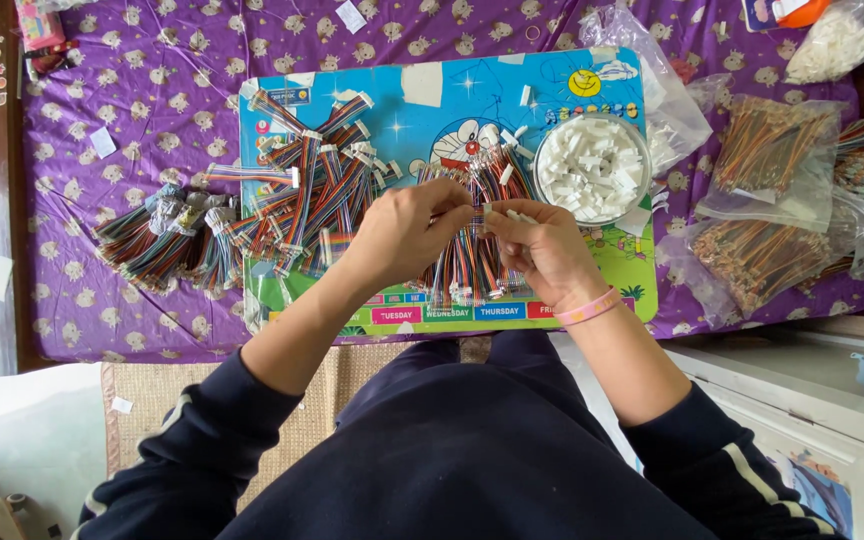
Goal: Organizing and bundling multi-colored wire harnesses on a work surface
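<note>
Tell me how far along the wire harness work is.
Done: capped ribbon cables are piled on the board, with more finished bundles on the cloth. In hand: the left hand and right hand meet over one cable. Left: uncapped cables beneath the hands, a bowl of white connectors, and bagged wires.

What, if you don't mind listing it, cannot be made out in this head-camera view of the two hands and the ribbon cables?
- What the left hand pinches: its fingers cover it.
- Whether the small white piece at the right hand is a connector: too small.
- The cable bundle under both hands: partly hidden.
- Contents of the clear bag at the top right: cut by the edge.
- Single pieces in the bowl: too small.
</note>
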